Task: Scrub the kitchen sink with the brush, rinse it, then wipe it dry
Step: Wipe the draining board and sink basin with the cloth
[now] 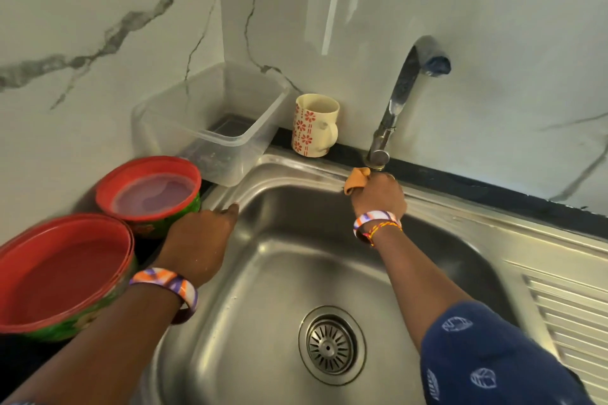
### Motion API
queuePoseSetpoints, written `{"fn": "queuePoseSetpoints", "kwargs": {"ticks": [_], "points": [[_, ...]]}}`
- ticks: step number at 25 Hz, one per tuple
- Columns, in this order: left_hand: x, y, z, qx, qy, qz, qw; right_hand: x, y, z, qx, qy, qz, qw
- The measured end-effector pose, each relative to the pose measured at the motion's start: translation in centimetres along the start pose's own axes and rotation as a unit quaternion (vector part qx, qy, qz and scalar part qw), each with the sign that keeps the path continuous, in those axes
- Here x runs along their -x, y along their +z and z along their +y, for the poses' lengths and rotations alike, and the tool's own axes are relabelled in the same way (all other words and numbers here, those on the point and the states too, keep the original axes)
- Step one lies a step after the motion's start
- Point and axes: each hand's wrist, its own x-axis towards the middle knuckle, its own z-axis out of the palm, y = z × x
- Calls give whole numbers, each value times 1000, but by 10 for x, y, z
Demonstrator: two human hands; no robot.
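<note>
The stainless steel sink fills the middle of the head view, its drain strainer near the front. My right hand grips a small orange cloth against the sink's back rim, just below the base of the tap. My left hand rests on the sink's left rim, fingers stretched toward the back corner, holding nothing. No brush is in view.
Two red bowls with green sides stand left of the sink: one near, one farther back holding cloudy water. A clear plastic tub and a flowered cream mug sit at the wall. The ribbed drainboard lies right.
</note>
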Motion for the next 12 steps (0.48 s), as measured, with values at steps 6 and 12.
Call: {"fn": "queuePoseSetpoints", "kwargs": {"ticks": [6,12], "points": [[-3,4,-18,59,4,-1,998,6,38,-57,-14,-49,-101,994],[3,-4,-15,252,-72,62,963,30,58,-101,-47,-190,-230,953]]}}
